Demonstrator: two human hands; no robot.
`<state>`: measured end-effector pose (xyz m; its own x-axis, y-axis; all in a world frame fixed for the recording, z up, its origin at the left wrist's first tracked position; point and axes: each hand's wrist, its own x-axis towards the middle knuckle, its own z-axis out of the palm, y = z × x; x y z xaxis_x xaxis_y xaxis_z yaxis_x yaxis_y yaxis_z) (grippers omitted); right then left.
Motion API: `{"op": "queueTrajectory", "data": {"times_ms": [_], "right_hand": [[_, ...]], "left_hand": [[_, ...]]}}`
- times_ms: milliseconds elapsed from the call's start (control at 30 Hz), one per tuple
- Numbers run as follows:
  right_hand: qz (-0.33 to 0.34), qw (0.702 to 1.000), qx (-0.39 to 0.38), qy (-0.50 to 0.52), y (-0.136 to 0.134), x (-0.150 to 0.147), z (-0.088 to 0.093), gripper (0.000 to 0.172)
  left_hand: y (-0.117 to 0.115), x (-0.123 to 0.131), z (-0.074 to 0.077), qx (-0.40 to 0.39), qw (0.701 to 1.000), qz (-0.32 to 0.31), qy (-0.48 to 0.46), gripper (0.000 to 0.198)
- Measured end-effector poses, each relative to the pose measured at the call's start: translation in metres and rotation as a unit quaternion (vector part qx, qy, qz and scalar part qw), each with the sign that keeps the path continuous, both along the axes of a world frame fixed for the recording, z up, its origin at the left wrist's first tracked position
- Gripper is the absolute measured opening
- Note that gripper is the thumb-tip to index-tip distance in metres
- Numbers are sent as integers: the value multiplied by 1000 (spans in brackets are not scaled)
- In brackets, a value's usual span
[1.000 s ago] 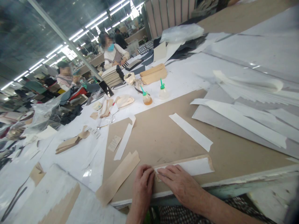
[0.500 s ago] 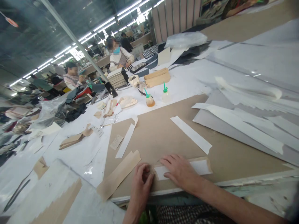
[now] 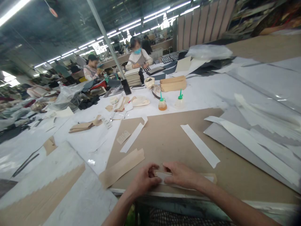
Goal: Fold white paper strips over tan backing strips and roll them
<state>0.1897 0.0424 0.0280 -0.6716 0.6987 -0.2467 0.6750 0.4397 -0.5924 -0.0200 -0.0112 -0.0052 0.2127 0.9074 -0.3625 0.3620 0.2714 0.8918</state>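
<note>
A tan strip with a white strip laid over it lies along the front edge of the brown board, partly covered by my right hand. At its left end, my left hand curls its fingers and thumb round the edge in a pinch. My right hand rests over the strip, its thumb and bent fingers closed on the same end, close to the left fingertips. To the left lies a plain tan strip. Two loose white strips, one on the left and one on the right, lie further back.
The brown board bears a small tan card. Behind it stand two green-tipped bottles, one with amber liquid, one pale. Grey sheets with white offcuts lie right. Two people sit across the table.
My right hand has gone from lying flat on the strip to curled fingers at its left end. My left hand has closed on that end. The view has swung left.
</note>
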Motion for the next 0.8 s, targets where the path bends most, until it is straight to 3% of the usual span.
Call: {"op": "queueTrajectory", "data": {"times_ms": [167,400,567,800], "right_hand": [[0,1000,-22,1,-2,-3,1,18],[-17,1000,5,23,-10,-7,-20,25],[-20,998,10,51,-10,-6,-27,29],[-24,997,5,70,-9,-6,-30,31]], "left_hand": [[17,-11,9,-69,996,-56,-23,37],[29,-22,24,-119,989,-70,-55,37],[29,-22,16,-125,989,-59,-56,40],[12,-13,4,-57,997,12,-55,31]]}}
